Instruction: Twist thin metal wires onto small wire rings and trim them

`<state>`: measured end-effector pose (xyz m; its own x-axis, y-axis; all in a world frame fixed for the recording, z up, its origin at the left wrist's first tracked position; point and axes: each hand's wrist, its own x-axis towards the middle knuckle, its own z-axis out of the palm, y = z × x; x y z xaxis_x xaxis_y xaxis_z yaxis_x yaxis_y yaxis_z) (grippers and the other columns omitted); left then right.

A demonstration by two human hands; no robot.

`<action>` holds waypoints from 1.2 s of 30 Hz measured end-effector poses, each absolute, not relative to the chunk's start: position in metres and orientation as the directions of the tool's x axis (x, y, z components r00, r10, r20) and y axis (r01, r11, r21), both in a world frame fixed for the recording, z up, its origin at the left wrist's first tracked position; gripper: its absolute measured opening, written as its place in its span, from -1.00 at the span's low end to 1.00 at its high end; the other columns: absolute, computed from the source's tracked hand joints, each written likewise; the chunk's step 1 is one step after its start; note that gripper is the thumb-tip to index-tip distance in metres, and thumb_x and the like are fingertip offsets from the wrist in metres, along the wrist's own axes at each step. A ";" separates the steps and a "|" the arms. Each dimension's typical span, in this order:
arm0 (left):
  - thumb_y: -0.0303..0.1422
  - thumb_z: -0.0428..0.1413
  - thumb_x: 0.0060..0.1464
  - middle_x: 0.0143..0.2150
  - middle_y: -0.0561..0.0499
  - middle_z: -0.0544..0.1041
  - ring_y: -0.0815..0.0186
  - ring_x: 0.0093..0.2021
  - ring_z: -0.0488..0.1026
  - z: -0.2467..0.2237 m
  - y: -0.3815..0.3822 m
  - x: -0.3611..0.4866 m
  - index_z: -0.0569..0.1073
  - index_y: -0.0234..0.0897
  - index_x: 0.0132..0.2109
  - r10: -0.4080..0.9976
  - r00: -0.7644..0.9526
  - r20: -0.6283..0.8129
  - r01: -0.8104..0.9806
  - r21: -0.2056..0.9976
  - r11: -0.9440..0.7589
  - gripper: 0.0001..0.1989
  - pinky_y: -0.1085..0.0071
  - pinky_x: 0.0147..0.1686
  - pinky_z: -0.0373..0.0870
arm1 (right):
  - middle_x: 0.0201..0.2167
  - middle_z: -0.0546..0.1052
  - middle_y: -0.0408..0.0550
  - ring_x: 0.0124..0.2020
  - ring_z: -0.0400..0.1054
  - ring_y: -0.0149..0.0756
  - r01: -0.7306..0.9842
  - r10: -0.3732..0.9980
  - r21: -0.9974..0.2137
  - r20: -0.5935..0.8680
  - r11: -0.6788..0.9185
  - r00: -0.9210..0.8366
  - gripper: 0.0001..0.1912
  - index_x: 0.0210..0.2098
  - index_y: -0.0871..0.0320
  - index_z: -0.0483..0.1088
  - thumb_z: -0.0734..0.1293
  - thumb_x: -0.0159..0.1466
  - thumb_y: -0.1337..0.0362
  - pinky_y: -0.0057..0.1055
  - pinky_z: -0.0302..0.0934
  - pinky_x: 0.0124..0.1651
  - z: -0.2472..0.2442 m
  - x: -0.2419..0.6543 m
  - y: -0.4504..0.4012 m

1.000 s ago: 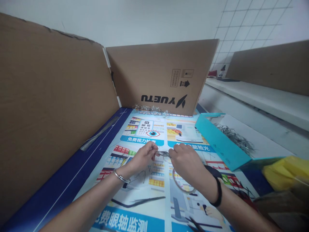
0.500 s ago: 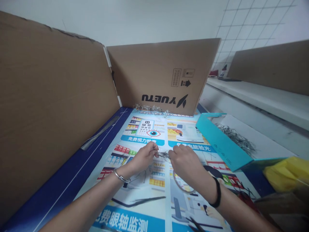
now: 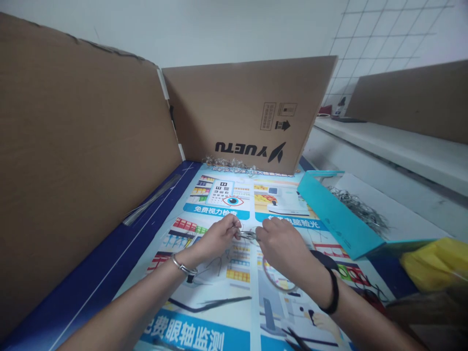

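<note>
Between my two hands is a small silver piece of metal wire [image 3: 247, 235], with several strands close together; its exact shape is too small to make out. The fingertips of my left hand [image 3: 222, 235] pinch its left end. My right hand [image 3: 278, 239] is closed round the right end, its fingers curled and partly hidden from me. Thin loose wires [image 3: 215, 265] lie on the printed sheet below my left hand. A bundle of dark, bent strips [image 3: 212, 304] rests nearer to me.
A teal box [image 3: 340, 219] at the right holds a heap of thin wire pieces [image 3: 360, 209]. Cardboard panels [image 3: 234, 107] stand behind and left. Straight wires [image 3: 151, 200] lie by the left panel, a clear tangled pile [image 3: 230, 163] at the back. A dark tool [image 3: 296, 340] lies at the front.
Both hands stay almost in place, still holding the silver wire. The piece between them appears slightly turned, and my right wrist has shifted a little to the right.
</note>
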<state>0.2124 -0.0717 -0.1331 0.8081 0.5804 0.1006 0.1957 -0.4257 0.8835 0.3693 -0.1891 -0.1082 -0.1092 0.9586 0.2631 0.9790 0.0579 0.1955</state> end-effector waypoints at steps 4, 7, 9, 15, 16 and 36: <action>-0.43 -0.16 0.14 -0.40 0.08 0.39 0.33 -0.34 0.37 -0.135 -0.070 0.211 0.24 -0.22 -0.24 0.565 0.819 0.095 0.200 0.876 -0.438 -0.90 0.39 -0.27 0.25 | -0.43 0.40 -0.04 -0.35 0.18 -0.22 0.969 0.954 0.234 0.265 0.076 -0.138 -0.88 -0.43 0.16 0.37 0.25 0.16 0.46 -0.30 -0.15 -0.32 -0.108 0.368 -0.189; -0.43 -0.18 0.15 -0.39 0.06 0.41 0.33 -0.34 0.37 -0.132 -0.069 0.209 0.25 -0.23 -0.24 0.539 0.836 0.101 0.194 0.864 -0.464 -0.87 0.39 -0.28 0.26 | -0.43 0.40 -0.03 -0.35 0.18 -0.22 0.963 0.951 0.255 0.266 0.090 -0.160 -0.88 -0.42 0.17 0.37 0.24 0.16 0.48 -0.30 -0.16 -0.33 -0.108 0.368 -0.189; -0.44 -0.19 0.15 -0.38 0.06 0.42 0.33 -0.34 0.36 -0.130 -0.069 0.208 0.25 -0.22 -0.23 0.521 0.848 0.097 0.197 0.855 -0.480 -0.86 0.39 -0.28 0.26 | -0.43 0.40 -0.02 -0.35 0.17 -0.23 0.962 0.950 0.255 0.264 0.096 -0.165 -0.87 -0.41 0.17 0.37 0.24 0.16 0.48 -0.31 -0.15 -0.32 -0.109 0.368 -0.189; -0.42 -0.16 0.14 -0.39 0.06 0.42 0.32 -0.34 0.36 -0.132 -0.067 0.207 0.26 -0.22 -0.23 0.512 0.856 0.078 0.207 0.854 -0.477 -0.88 0.38 -0.29 0.26 | -0.44 0.40 -0.04 -0.36 0.18 -0.25 0.968 0.956 0.237 0.254 0.083 -0.144 -0.86 -0.42 0.15 0.37 0.23 0.17 0.47 -0.31 -0.16 -0.32 -0.114 0.368 -0.189; -0.42 -0.15 0.14 -0.39 0.06 0.42 0.32 -0.34 0.36 -0.132 -0.067 0.207 0.26 -0.22 -0.23 0.508 0.858 0.075 0.205 0.857 -0.472 -0.88 0.38 -0.29 0.26 | -0.44 0.40 -0.03 -0.36 0.18 -0.25 0.969 0.958 0.234 0.250 0.081 -0.141 -0.86 -0.42 0.16 0.37 0.22 0.18 0.47 -0.32 -0.16 -0.33 -0.114 0.368 -0.188; -0.41 -0.16 0.13 -0.36 0.06 0.41 0.33 -0.33 0.36 -0.131 -0.066 0.206 0.27 -0.22 -0.22 0.477 0.878 0.038 0.226 0.847 -0.482 -0.86 0.39 -0.27 0.26 | -0.46 0.43 -0.04 -0.40 0.27 -0.30 0.982 0.982 0.168 0.154 0.082 -0.108 -0.91 -0.42 0.19 0.38 0.24 0.16 0.43 -0.35 -0.12 -0.43 -0.115 0.367 -0.189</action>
